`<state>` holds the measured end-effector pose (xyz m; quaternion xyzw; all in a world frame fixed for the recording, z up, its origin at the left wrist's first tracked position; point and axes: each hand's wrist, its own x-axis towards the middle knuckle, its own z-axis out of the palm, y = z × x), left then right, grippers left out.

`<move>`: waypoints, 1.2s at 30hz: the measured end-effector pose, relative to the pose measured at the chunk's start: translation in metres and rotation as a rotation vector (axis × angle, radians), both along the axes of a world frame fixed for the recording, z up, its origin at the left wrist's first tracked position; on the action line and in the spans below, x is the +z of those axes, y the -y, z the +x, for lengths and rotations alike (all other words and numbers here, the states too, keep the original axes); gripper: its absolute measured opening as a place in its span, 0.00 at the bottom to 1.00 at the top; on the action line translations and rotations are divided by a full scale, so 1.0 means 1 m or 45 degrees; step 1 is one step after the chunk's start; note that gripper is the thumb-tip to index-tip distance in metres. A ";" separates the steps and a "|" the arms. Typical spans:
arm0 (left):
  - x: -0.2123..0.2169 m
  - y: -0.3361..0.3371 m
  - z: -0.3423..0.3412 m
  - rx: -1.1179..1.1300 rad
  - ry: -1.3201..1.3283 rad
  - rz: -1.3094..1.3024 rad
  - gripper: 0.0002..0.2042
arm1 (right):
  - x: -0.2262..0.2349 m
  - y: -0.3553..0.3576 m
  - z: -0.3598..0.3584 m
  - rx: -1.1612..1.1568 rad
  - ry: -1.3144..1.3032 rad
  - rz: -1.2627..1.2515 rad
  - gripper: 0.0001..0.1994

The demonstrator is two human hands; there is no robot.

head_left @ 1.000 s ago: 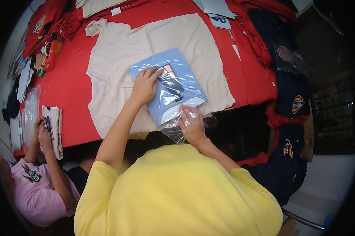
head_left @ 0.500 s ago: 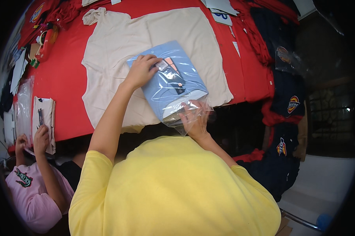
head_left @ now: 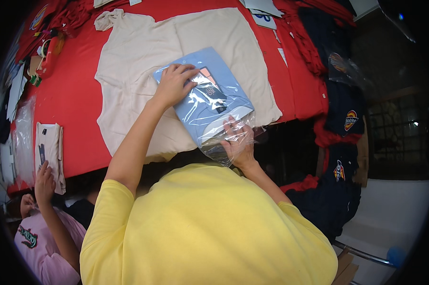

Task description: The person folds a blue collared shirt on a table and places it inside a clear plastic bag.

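Observation:
A folded light-blue shirt lies in a clear plastic bag, tilted on a spread cream garment. A dark and orange tag shows through the film. My left hand rests on the bag's far left part, fingers stretched toward the tag. My right hand lies at the bag's near right end, by the loose film and a white panel of the shirt, with its fingers extended and apart. Glare on the film blurs whether those fingertips are above or beneath it.
The cream garment covers much of the red tabletop. At the lower left a co-worker's hand touches a folded cream garment. A tape dispenser stands at the far left. Dark garments are piled along the right.
My right hand's fingers have spread and straightened on the bag's near end. My left hand has stayed nearly in place. The co-worker's hands have shifted slightly down and toward the near edge.

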<state>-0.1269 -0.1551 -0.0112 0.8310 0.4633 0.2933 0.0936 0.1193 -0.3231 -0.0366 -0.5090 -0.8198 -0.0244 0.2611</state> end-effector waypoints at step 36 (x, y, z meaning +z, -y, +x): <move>0.014 -0.013 -0.016 -0.200 -0.142 -0.207 0.26 | 0.019 -0.035 -0.013 -0.072 0.289 -0.306 0.45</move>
